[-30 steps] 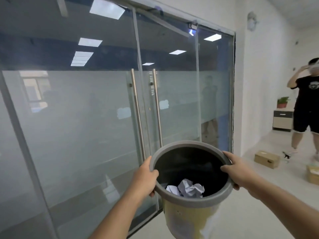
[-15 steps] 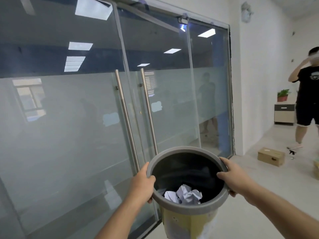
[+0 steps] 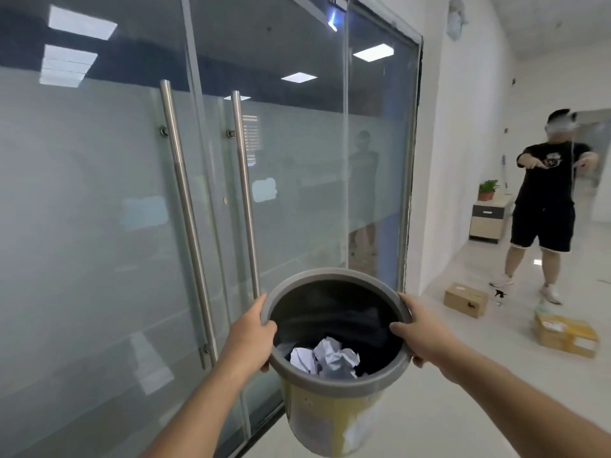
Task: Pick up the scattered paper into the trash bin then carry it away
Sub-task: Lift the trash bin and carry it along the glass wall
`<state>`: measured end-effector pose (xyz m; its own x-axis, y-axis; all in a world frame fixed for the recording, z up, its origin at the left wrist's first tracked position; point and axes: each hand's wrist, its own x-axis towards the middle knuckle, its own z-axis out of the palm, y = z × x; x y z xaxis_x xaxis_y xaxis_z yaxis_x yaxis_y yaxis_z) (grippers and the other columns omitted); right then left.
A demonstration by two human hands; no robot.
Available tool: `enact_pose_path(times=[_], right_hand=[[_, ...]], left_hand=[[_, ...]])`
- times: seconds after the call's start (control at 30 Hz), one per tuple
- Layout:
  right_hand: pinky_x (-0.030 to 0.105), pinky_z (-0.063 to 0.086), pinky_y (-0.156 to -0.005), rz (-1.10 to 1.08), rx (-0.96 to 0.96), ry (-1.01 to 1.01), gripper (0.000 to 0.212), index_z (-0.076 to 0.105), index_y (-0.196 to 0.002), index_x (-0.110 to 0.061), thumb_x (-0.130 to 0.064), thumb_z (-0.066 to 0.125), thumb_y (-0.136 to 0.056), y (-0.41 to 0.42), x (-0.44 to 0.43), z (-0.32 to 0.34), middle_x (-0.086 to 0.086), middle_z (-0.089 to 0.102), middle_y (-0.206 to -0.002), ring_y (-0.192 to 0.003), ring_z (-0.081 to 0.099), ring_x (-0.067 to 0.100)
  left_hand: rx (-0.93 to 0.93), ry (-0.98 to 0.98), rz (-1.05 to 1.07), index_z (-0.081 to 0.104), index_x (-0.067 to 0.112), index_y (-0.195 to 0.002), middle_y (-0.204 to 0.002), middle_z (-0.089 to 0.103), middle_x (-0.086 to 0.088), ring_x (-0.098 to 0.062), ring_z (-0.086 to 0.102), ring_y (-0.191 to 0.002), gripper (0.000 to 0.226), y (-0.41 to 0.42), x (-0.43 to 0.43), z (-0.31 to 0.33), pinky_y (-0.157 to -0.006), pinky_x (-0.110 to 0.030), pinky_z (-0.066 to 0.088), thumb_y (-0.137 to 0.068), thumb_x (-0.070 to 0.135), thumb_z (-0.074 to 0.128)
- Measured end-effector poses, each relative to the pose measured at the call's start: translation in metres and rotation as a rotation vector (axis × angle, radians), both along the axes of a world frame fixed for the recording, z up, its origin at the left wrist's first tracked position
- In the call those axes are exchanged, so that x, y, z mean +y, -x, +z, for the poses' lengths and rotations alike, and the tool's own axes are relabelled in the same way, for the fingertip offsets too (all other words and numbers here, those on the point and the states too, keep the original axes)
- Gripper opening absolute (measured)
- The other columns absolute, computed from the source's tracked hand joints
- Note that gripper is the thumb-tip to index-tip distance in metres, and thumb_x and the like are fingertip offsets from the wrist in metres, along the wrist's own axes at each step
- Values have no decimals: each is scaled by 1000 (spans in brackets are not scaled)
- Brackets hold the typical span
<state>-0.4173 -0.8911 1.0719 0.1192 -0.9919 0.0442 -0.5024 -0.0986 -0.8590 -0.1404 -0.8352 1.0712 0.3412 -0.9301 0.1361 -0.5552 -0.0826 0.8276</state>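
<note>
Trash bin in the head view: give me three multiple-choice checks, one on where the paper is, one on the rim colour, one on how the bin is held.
1. Where is the crumpled paper?
A. On the floor
B. Inside the trash bin
C. On a cardboard box

2. What colour is the bin's rim?
A. Grey
B. Red
C. Blue

3. How is the bin held?
A. Standing on the floor
B. One hand on it
C. Both hands on the rim, lifted

Answers:
1 B: the white wads lie at the bottom of the dark interior.
2 A: a grey band rings the opening above the yellowish body.
3 C: the left hand and right hand have a grip on opposite sides, with floor visible below the bin.
</note>
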Motion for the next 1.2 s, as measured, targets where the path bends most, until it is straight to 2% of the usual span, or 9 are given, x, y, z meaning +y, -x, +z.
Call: enact_pose_path(times=[0.17,0.43,0.57,0.7,0.8,0.97,1.03,1.13,1.2], right_hand=[[25,42,-38,-8,19,-35,50,47,-120,-36,-6,52,-80,7,-65,-21,13,66,-80,-49,54,21],[24,44,-37,4,66,-44,52,42,-125,-35,-9,53,-81,46,-194,-51,7,67,-81,-49,58,19],[30,49,-38,0,111,-7,56,37,-132,-31,-10,51,-82,52,-247,-61,8,66,-86,-54,63,31],[23,42,-34,9,140,18,62,35,-137,-31,-11,52,-81,49,-301,-89,8,64,-90,-49,58,23],[26,47,-43,-10,141,28,62,35,-136,-34,-13,53,-81,48,-326,-119,9,65,-97,-54,57,22],[48,57,-71,-56,199,-2,66,27,-140,-35,-15,51,-82,47,-355,-205,12,66,-108,-76,63,36],[49,57,-75,-55,251,-52,69,23,-144,-36,-17,51,-83,43,-362,-264,14,65,-113,-83,63,38],[51,56,-79,-66,276,-108,71,19,-147,-35,-19,50,-85,42,-360,-347,18,63,-117,-92,62,40],[49,55,-81,-68,304,-124,69,19,-146,-35,-19,49,-86,39,-358,-421,18,64,-114,-93,62,39]], left_hand=[[-7,-63,-33,25,39,-148,-94,64,-7,-21,67,-58,60,6,-71,-22,-38,-20,49,-96,19,47],[-48,-132,3,23,40,-148,-87,66,-4,-19,69,-52,62,47,-196,-47,-38,-24,51,-95,21,48],[-94,-140,35,23,41,-147,-80,66,-1,-18,65,-44,64,56,-237,-54,-36,-27,51,-92,20,48],[-129,-145,43,21,41,-146,-71,69,-5,-16,61,-35,63,57,-280,-80,-34,-27,50,-93,21,50],[-131,-163,40,19,42,-145,-69,69,-7,-16,61,-35,63,54,-306,-108,-33,-24,48,-94,23,50],[-192,-188,63,19,41,-144,-73,66,-8,-24,64,-42,63,51,-345,-191,-45,-34,56,-93,23,51],[-231,-241,57,18,35,-147,-83,68,-17,-29,65,-53,64,51,-352,-253,-51,-31,53,-93,23,51],[-250,-325,36,13,29,-149,-99,66,-31,-47,66,-76,65,51,-351,-336,-73,-50,57,-95,22,48],[-299,-342,19,13,24,-150,-99,67,-33,-49,66,-80,64,49,-349,-406,-75,-55,56,-95,20,47]])
